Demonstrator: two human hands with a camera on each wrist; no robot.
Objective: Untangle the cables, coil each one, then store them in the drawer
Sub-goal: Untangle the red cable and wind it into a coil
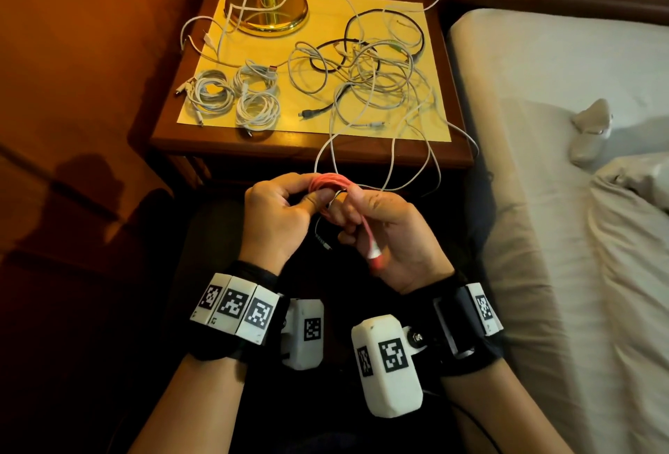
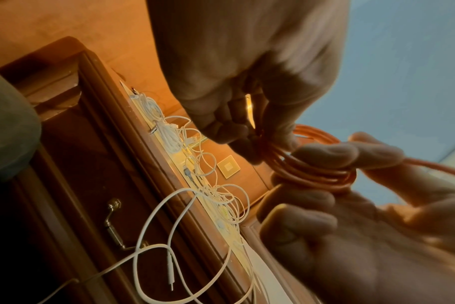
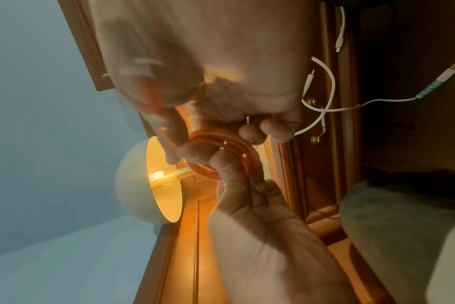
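Observation:
A red cable (image 1: 330,181) is wound into a small coil that both hands hold above my lap, in front of the nightstand (image 1: 231,144). My left hand (image 1: 312,196) pinches the coil (image 2: 317,170) from the left. My right hand (image 1: 348,215) grips the coil's right side, and the cable's free tail runs across its palm to a red plug (image 1: 375,259). In the right wrist view the coil (image 3: 231,152) sits between both hands' fingertips. Three coiled white cables (image 1: 231,93) lie at the mat's front left. A tangle of white and black cables (image 1: 369,69) covers the right. The drawer handle (image 2: 114,224) shows on the closed drawer front.
A brass lamp base (image 1: 268,8) stands at the back of the nightstand. White cable loops (image 1: 398,164) hang over the nightstand's front edge near my hands. A bed (image 1: 564,171) with white sheets runs along the right. A wooden wall panel (image 1: 72,91) is on the left.

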